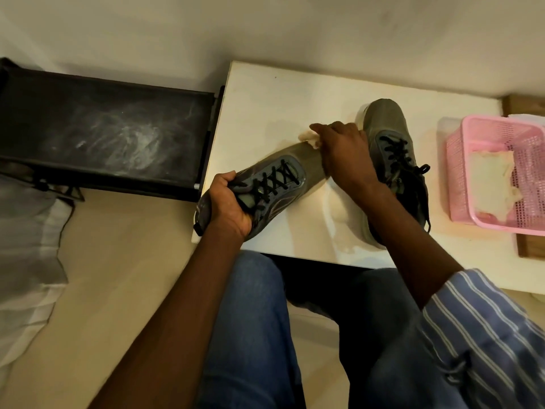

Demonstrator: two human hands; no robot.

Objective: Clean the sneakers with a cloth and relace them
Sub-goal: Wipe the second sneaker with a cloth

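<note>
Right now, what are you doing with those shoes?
A person is cleaning sneakers at a white table. The left hand grips the heel end of the near sneaker, and the right hand presses a pale cloth on its toe. The other sneaker lies beside it, still laced. A pink basket sits to the right.

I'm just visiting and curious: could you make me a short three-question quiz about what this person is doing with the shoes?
1. True or false: the left hand grips the heel end of the grey lace-up sneaker being wiped.
2. What does the right hand press on that sneaker's toe? A) brush B) pale cloth C) sponge
3. Fill in: the second grey sneaker stands on the white table, and right of it sits a pink plastic ____.

Key: 1 true; 2 B; 3 basket.
</note>
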